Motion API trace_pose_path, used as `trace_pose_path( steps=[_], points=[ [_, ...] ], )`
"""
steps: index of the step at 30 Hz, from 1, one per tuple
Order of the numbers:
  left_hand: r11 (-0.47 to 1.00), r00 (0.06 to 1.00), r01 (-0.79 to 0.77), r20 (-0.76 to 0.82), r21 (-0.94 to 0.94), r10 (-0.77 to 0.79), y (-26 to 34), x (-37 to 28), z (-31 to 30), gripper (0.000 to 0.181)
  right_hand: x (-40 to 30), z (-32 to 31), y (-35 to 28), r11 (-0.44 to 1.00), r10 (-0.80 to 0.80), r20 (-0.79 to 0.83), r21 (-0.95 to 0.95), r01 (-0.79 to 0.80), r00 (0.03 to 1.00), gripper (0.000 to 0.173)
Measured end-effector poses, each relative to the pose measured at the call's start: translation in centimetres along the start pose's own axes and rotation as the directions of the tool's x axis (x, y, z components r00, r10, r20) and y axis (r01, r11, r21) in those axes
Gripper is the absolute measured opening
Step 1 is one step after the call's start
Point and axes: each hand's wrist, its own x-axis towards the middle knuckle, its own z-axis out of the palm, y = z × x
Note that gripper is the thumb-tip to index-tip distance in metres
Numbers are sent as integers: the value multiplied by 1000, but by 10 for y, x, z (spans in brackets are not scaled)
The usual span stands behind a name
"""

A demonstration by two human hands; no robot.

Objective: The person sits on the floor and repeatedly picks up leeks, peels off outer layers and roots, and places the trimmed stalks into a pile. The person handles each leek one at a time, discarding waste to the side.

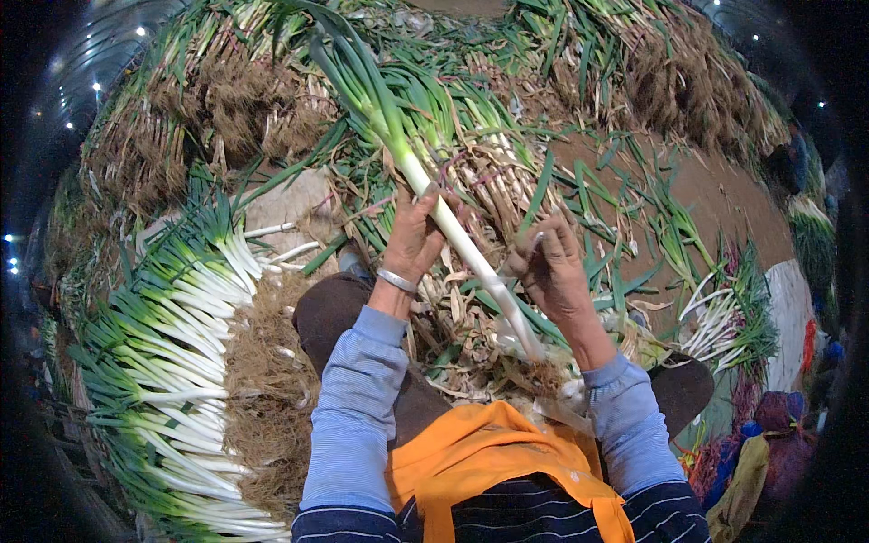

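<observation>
My left hand (415, 234) is closed around the white shank of a long green onion (465, 248). The stalk slants from its green leaves at the upper left down to its brown roots above my lap. To the right of the shank is my right hand (553, 268), raised with its fingers curled; a thin strip may lie between it and the shank, but blur hides whether the fingers pinch it. Dry peeled leaves (461, 319) lie beneath the stalk. Cleaned green onions (197, 326) lie in a curved row at the left, roots towards me.
Untrimmed green onion bundles (502, 183) lie just ahead. Larger heaps with brown roots (231, 95) stand at the back left and back right (672, 88). A smaller pile of thin onions (726, 319) lies at the right, near coloured bags and ties (777, 434).
</observation>
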Motion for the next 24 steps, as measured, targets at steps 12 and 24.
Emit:
trace_pose_path(
  steps=[12,24],
  points=[
    [938,971,-189,-84,291,222,5,-1,4,24,-144,-155,-36,104,34,-143,-984,-146,989,15],
    [797,777,-385,-302,466,552,19,15,-25,38,-189,-140,-7,-154,293,-133,-984,-91,947,31]
  ],
)
